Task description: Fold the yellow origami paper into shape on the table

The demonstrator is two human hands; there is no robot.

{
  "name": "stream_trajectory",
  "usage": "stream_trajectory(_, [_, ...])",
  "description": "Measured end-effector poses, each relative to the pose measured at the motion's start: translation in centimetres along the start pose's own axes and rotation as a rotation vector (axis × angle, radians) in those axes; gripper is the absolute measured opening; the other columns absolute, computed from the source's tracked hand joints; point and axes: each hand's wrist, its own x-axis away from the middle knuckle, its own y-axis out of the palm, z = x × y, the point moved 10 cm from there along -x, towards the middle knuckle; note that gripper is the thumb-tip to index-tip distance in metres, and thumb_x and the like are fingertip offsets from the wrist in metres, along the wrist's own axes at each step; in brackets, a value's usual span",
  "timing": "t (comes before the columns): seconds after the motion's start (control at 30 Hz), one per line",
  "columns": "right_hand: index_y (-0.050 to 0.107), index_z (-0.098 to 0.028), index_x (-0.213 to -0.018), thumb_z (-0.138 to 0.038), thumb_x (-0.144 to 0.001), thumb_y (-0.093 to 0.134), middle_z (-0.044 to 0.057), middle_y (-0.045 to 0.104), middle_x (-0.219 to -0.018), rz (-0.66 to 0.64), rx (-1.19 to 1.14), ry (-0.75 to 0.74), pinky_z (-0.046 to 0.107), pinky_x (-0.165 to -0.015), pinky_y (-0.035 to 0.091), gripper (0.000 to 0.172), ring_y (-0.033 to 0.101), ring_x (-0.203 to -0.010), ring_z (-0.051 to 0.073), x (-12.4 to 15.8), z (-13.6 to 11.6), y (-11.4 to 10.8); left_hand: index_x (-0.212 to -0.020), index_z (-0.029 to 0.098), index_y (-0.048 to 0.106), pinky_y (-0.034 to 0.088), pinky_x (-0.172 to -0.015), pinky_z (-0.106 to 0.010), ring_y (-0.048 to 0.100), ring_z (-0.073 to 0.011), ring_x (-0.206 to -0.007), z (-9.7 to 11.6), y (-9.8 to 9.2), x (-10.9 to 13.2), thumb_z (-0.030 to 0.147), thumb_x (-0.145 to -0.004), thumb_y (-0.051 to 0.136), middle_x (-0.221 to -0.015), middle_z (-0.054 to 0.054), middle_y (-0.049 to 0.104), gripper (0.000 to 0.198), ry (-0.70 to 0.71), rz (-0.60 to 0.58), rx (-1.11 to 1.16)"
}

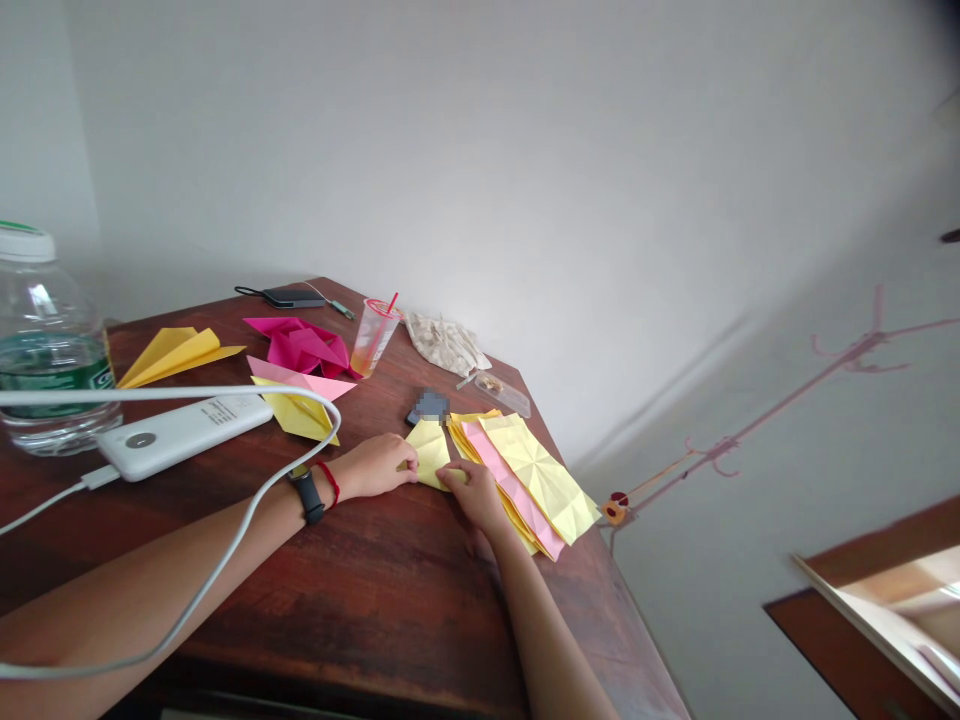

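Note:
Between my two hands lies a small folded piece of pale yellow paper [431,452] on the dark wooden table. My left hand [379,466], with a watch and red cord at the wrist, pinches its left edge. The fingers of my right hand [474,492] are closed on its lower right edge. Just right of it, creased yellow sheets [536,470] and a pink sheet [501,475] overlap in a stack. A dark phone [429,406], partly blurred out, sits right behind the folded paper.
Folded paper shapes in magenta [304,347] and yellow [180,352] lie at the back left. A plastic cup [373,335] with a straw stands behind. Nearer left are a water bottle [52,350] and a white power bank [187,435]; its white cable [247,540] loops across my left forearm.

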Motion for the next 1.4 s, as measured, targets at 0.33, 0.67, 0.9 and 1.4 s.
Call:
stream_trajectory(0.33, [0.074, -0.016, -0.08, -0.036, -0.079, 0.067, 0.007, 0.075, -0.08, -0.04, -0.055, -0.055, 0.031, -0.072, 0.05, 0.021, 0.068, -0.078, 0.022, 0.2, -0.4, 0.4, -0.074, 0.019, 0.072, 0.04, -0.064, -0.024, 0.066, -0.0173, -0.07, 4.0, 1.0, 0.9, 0.028, -0.083, 0.064, -0.076, -0.002, 0.074, 0.016, 0.112, -0.124, 0.091])
stream_trajectory(0.67, [0.072, -0.018, -0.084, -0.042, -0.088, 0.06, 0.009, 0.072, -0.092, 0.365, 0.013, -0.094, 0.037, -0.082, 0.051, 0.027, 0.066, -0.091, 0.025, 0.4, -0.3, -3.7, -0.062, 0.017, 0.057, 0.029, -0.054, -0.025, 0.051, -0.0128, -0.056, 3.3, 2.7, 0.8, 0.028, -0.08, 0.061, -0.06, 0.001, 0.06, 0.022, -0.029, -0.065, 0.219])
stream_trajectory(0.9, [0.071, -0.02, -0.086, -0.036, -0.089, 0.062, 0.007, 0.069, -0.089, 0.242, -0.015, -0.204, 0.036, -0.079, 0.055, 0.019, 0.066, -0.087, 0.023, 0.9, -2.5, -2.3, -0.062, 0.017, 0.058, 0.035, -0.057, -0.025, 0.058, -0.0158, -0.059, 1.3, 2.0, 0.4, 0.031, -0.081, 0.061, -0.061, -0.001, 0.063, 0.023, -0.137, 0.083, 0.328])
stream_trajectory(1.4, [0.064, -0.028, -0.133, -0.029, -0.096, 0.055, 0.009, 0.05, -0.15, -0.105, 0.014, -0.4, 0.05, -0.115, 0.038, 0.038, 0.047, -0.138, 0.029, 1.8, -5.1, 1.4, -0.078, 0.014, 0.066, 0.056, -0.059, -0.026, 0.068, -0.0171, -0.065, -1.3, 4.1, 0.1, 0.041, -0.079, 0.069, -0.068, -0.003, 0.068, 0.028, -0.389, -0.075, 0.888])
